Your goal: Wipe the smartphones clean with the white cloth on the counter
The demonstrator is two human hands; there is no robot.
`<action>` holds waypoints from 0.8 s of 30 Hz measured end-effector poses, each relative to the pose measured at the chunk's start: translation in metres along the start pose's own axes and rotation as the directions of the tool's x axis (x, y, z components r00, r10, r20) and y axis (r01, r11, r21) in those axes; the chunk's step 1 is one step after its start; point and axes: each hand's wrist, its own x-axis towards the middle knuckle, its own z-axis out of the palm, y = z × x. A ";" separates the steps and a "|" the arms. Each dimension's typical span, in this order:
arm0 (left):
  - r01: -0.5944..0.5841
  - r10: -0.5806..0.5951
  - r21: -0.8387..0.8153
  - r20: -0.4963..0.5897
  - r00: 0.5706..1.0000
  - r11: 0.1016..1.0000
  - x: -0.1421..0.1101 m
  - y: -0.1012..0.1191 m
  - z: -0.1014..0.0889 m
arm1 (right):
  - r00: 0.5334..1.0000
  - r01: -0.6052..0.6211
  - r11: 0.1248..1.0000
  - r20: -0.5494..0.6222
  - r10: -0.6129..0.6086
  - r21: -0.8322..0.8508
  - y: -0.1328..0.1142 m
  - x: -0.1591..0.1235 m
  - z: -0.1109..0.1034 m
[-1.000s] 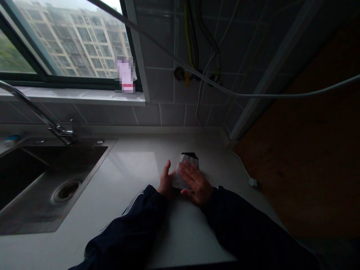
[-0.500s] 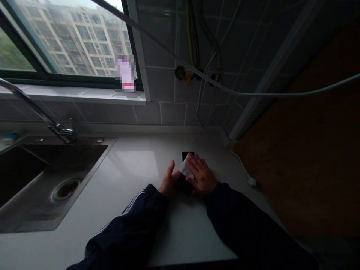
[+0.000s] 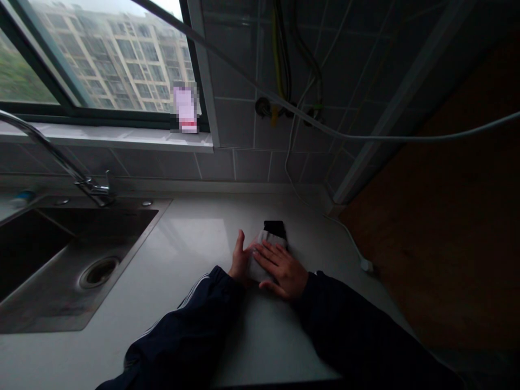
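A dark, flat phone (image 3: pixel 275 227) lies on the pale counter, its far end bare and most of it covered by a thin whitish cloth (image 3: pixel 255 269). My right hand (image 3: pixel 282 269) presses the cloth against the phone, its fingers laid out over it and the thumb nearer to me. At the phone's left edge is my left hand (image 3: pixel 240 261), thumb raised and the other fingers gripping along the side, partly hidden by the cloth. Whether the cloth is paper or fabric I cannot tell.
To the left is a steel sink (image 3: pixel 134 238) with a chrome faucet (image 3: pixel 93 189). A white cable (image 3: pixel 349 136) hangs across the view, and a plug (image 3: pixel 366 265) rests near the counter's right edge. A blurred pink-and-white item (image 3: pixel 187 108) stands on the windowsill (image 3: pixel 142 138).
My right hand has slid the cloth toward me and a little left, uncovering the phone's far end. My left hand stays beside the phone, its thumb slightly farther left.
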 end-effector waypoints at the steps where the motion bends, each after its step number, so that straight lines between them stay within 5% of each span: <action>1: 0.038 -0.039 0.010 0.044 0.998 0.999 -0.001 -0.002 0.003 | 0.999 -0.036 0.999 -0.015 0.035 -0.021 0.009 -0.001 -0.001; 6: 0.135 -0.145 0.073 0.157 0.977 0.988 -0.005 -0.008 0.011 | 0.976 -0.199 0.978 -0.103 0.192 -0.061 0.031 -0.004 -0.004; 13: 0.027 -0.026 -0.026 0.030 0.999 0.999 -0.003 0.000 0.001 | 0.999 0.008 1.000 0.048 -0.008 0.008 -0.004 0.002 -0.003; 20: 0.078 -0.076 -0.011 0.103 0.992 0.997 -0.007 -0.004 0.013 | 0.981 -0.193 0.981 -0.031 0.192 -0.033 0.028 0.000 -0.010; 24: 0.000 0.000 -0.027 0.014 1.000 1.000 -0.008 0.000 0.012 | 0.998 -0.068 0.997 0.010 0.068 0.039 0.002 0.001 -0.005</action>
